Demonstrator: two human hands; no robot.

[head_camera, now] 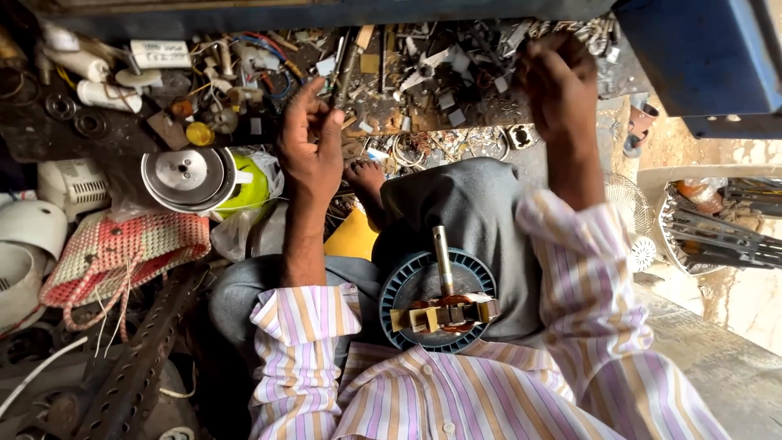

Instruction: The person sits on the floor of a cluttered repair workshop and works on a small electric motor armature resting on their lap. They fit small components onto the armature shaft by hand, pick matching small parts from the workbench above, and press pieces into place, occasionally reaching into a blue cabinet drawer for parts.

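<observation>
The fan motor (438, 300) sits in my lap, a round blue ribbed housing with a copper-wound core clamped in a yellowish bracket, and a bare steel shaft standing up out of its middle. It rests against my grey trousers (468, 208), just above my striped shirt. Neither hand touches it. My left hand (309, 143) is raised over the cluttered floor, fingers pinched on a thin dark tool (344, 69) (a rod of some kind). My right hand (556, 81) is curled into the scrap metal pile (456, 73); whether it grips anything there, I cannot tell. A woven pink basket (122, 253) lies well off to my left.
</observation>
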